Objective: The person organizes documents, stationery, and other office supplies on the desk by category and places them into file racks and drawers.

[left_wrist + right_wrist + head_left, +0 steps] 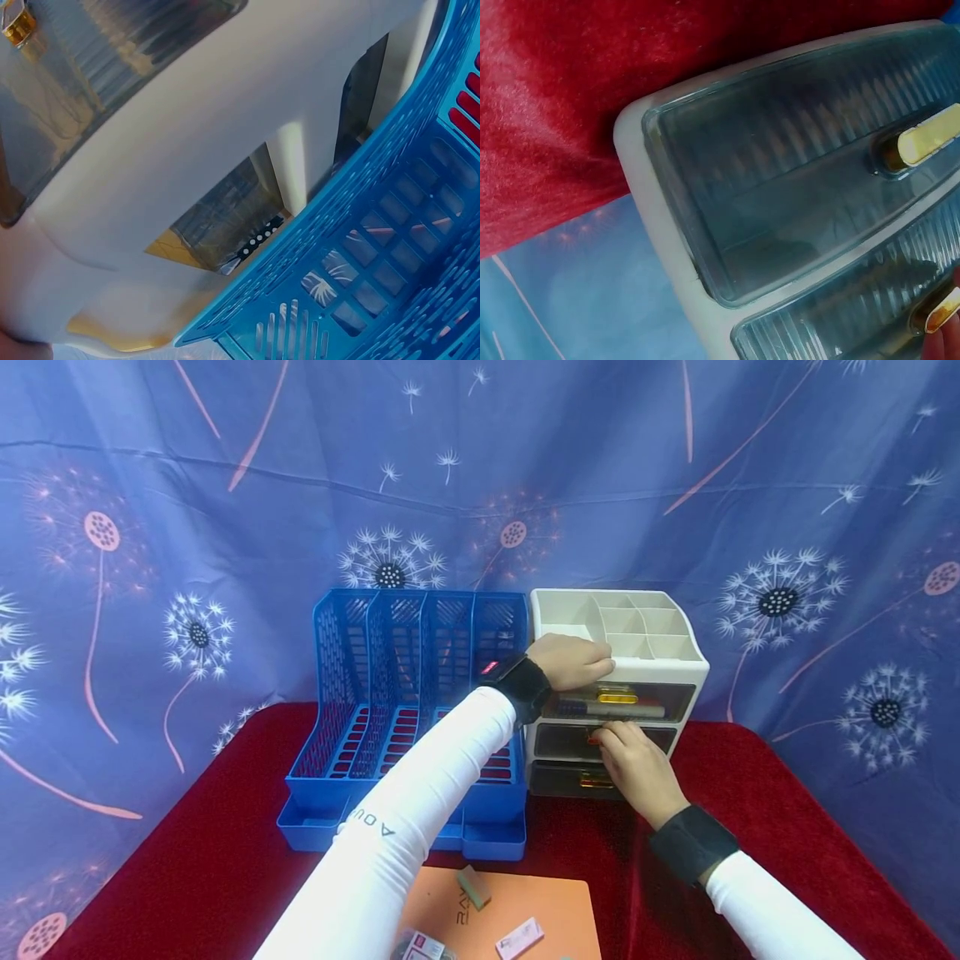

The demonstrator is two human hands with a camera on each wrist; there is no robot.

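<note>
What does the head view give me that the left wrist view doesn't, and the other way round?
Only the head view shows the orange mat and the pink block on it. Only the left wrist view shows openings in the side of the white organizer. Both show the organizer, the blue rack and a gold drawer handle.

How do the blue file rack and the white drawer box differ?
The blue file rack has perforated walls and tall slots; the white drawer box has three drawers below small compartments. The right hand holds a handle on the drawer box, but no hand holds the file rack. Both rack and box stand on the red cloth.
</note>
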